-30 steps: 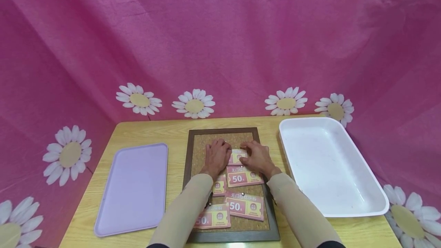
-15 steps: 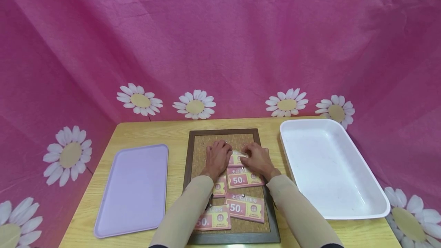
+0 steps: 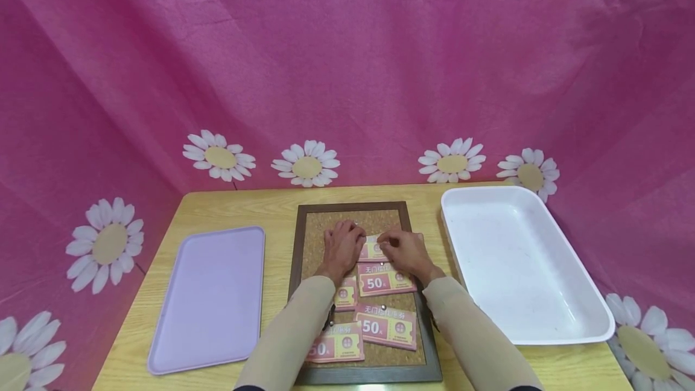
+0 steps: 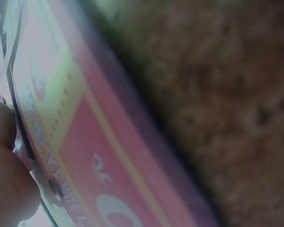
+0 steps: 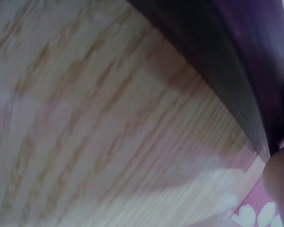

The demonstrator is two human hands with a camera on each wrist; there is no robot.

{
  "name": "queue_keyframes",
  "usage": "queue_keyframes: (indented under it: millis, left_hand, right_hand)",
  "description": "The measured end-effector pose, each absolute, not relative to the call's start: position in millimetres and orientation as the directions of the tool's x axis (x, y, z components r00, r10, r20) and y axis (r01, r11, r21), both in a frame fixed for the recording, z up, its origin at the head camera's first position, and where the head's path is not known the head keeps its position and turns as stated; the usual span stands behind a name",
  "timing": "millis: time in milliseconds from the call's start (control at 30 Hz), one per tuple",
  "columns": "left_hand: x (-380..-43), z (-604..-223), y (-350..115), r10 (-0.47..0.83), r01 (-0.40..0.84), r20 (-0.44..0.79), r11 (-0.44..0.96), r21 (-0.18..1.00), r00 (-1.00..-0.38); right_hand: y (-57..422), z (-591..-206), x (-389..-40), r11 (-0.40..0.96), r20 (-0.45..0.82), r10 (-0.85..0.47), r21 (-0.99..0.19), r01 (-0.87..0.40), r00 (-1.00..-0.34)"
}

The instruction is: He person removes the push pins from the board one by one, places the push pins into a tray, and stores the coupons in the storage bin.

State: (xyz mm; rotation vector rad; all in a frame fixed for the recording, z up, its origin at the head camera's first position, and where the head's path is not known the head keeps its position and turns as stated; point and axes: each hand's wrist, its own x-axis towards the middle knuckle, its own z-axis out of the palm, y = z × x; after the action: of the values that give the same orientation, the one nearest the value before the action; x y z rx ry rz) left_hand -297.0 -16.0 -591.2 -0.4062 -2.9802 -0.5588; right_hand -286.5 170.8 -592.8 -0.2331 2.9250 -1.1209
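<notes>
A framed cork board (image 3: 320, 222) lies on the table with several pink-and-yellow "50" coupons (image 3: 387, 279) on it, some with a small round pin at the top edge. Both hands are at the uppermost coupon (image 3: 371, 252). My left hand (image 3: 342, 249) grips its left side, fingertips bent down at the edge. At the coupon's upper right, my right hand (image 3: 407, 252) pinches it between thumb and forefinger. Part of the coupon is hidden under the fingers. The left wrist view shows a pinned coupon (image 4: 85, 118) close up, beside part of the hand (image 4: 12, 179).
On the left of the wooden table (image 3: 282, 216) lies a flat lilac tray (image 3: 212, 294). A deep white tray (image 3: 526, 264) stands on the right. Behind hangs a pink cloth (image 3: 347, 77) with daisies. The right wrist view shows the board's dark frame (image 5: 217, 61).
The right fingers have shifted slightly at the coupon's upper right corner, and the coupon's top edge shows a little differently. The left hand stays almost still.
</notes>
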Motion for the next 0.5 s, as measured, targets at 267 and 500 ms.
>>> queue_keyframes:
  millis: [267,500]
  left_hand:
    - [-298.1,-592.1,-15.8,0.251,0.278,0.122,0.898,0.342,-0.960]
    - [-298.2,-593.4,-16.0,0.255,0.285,0.131,0.900,0.331,-0.958]
  right_hand:
    - [169.7,-594.9,-285.8,0.713,0.028,-0.127,-0.692,-0.111,-0.992]
    - [169.2,-596.1,-285.4,0.722,0.053,-0.134,-0.679,-0.134,-0.990]
